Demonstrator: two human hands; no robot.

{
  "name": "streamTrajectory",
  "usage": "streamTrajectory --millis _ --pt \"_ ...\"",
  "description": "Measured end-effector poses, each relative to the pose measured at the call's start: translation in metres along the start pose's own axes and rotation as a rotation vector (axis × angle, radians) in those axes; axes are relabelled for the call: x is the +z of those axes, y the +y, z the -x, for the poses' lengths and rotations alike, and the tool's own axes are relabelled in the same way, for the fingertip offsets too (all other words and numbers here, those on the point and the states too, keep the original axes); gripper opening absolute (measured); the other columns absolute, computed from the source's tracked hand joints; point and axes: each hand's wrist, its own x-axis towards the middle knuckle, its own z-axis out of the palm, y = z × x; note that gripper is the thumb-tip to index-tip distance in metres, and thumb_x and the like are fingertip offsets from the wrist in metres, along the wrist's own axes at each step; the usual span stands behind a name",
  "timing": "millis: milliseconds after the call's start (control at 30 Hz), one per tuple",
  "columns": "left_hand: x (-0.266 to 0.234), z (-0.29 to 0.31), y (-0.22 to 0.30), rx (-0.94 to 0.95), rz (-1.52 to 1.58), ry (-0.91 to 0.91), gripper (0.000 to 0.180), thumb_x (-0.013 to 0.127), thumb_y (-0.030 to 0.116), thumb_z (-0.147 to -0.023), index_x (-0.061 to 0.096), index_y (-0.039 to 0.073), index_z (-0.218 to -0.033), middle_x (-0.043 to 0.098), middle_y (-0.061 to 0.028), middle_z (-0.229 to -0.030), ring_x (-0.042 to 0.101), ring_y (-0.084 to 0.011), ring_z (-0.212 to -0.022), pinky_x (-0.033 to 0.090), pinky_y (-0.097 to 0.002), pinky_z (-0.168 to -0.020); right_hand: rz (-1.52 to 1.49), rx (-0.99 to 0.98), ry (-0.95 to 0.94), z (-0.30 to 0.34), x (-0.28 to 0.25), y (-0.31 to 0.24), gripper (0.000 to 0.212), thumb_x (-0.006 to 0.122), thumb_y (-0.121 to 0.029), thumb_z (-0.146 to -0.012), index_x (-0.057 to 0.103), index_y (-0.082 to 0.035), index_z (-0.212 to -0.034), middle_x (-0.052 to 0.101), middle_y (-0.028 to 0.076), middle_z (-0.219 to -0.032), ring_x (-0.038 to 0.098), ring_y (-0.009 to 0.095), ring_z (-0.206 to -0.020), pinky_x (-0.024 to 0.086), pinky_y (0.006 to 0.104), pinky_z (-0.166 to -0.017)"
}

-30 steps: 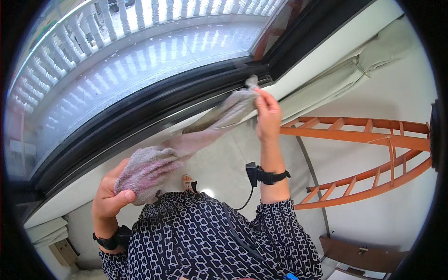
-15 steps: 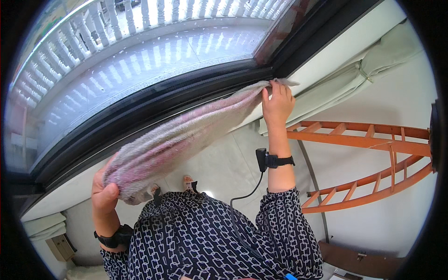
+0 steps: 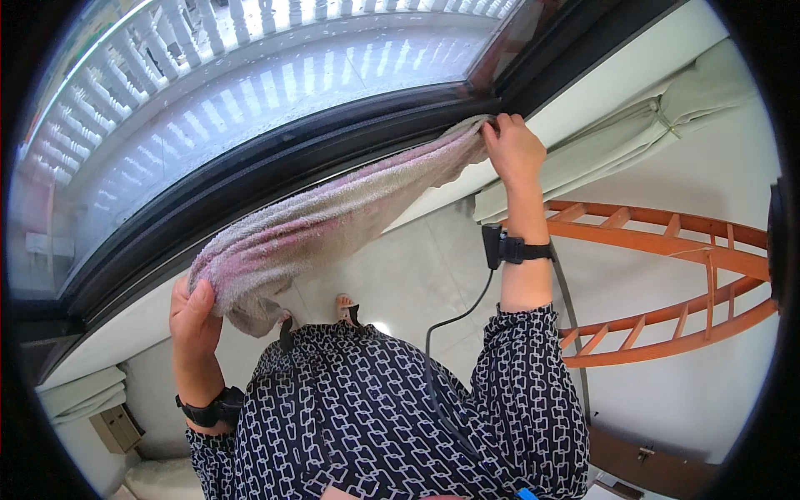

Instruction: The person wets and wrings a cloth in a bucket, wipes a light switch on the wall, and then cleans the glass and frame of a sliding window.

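A long grey-and-pink fuzzy cloth (image 3: 325, 217) hangs stretched between my two hands, along the inner side of a dark window frame (image 3: 242, 175). Its near left end is bunched in my left hand (image 3: 194, 312), with the thumb on top and the other fingers partly hidden behind it. My right hand (image 3: 514, 150) pinches the far right end close to the frame's corner. The middle of the cloth sags in loose folds, its lower edge hanging free over the floor.
Beyond the glass runs a white baluster railing (image 3: 158, 50). At the right stands an orange wooden ladder (image 3: 650, 237) against the wall, below a tied pale curtain (image 3: 617, 146). Another curtain (image 3: 83, 396) hangs at the lower left. A black cable (image 3: 429, 350) trails from my right wrist strap.
My right hand, holding the cloth's end, has shifted a little right and up. My left hand has risen slightly, and the cloth between them has moved up and spread a little.
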Motion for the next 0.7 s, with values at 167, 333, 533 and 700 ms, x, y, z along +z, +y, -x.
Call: streamTrajectory --millis 167,333,533,700 --pt "-0.007 -0.001 -0.013 0.020 0.038 0.055 0.051 0.045 0.032 -0.104 0.048 -0.007 -0.137 0.056 -0.0203 -0.136 0.056 -0.0298 -0.124 0.042 -0.0423 -0.107 0.005 -0.033 0.001 0.017 0.011 0.019 0.034 0.060 -0.040 -0.092 0.071 -0.008 -0.089 0.067 0.012 -0.097 0.067 0.036 -0.081 0.053 0.0462 -0.067" --pt "-0.026 0.006 -0.013 0.037 0.111 0.083 0.054 0.041 0.036 -0.105 0.045 -0.006 -0.140 0.055 -0.0205 -0.138 0.054 -0.0312 -0.127 0.039 -0.0448 -0.109 -0.310 -0.044 0.036 0.040 0.011 -0.031 0.031 0.064 -0.036 -0.090 0.068 -0.008 -0.076 0.063 0.011 -0.083 0.065 0.034 -0.075 0.051 0.0456 -0.061" --pt "-0.056 0.040 0.008 0.164 0.284 0.165 0.055 0.036 0.038 -0.107 0.044 -0.005 -0.142 0.053 -0.0211 -0.140 0.051 -0.0332 -0.130 0.037 -0.0476 -0.111 -0.730 -0.119 0.090 0.082 0.002 -0.135 0.017 0.072 -0.025 -0.084 0.067 -0.010 -0.078 0.061 0.007 -0.080 0.064 0.031 -0.069 0.050 0.0407 -0.059" --pt "-0.084 0.073 0.034 0.252 0.244 0.291 0.055 0.036 0.040 -0.108 0.048 -0.003 -0.139 0.055 -0.0205 -0.138 0.053 -0.0344 -0.127 0.038 -0.0525 -0.109 -0.804 -0.382 -0.097 0.096 -0.024 -0.211 0.023 0.074 -0.029 -0.081 0.063 -0.009 -0.079 0.059 0.008 -0.083 0.064 0.031 -0.068 0.051 0.0401 -0.058"
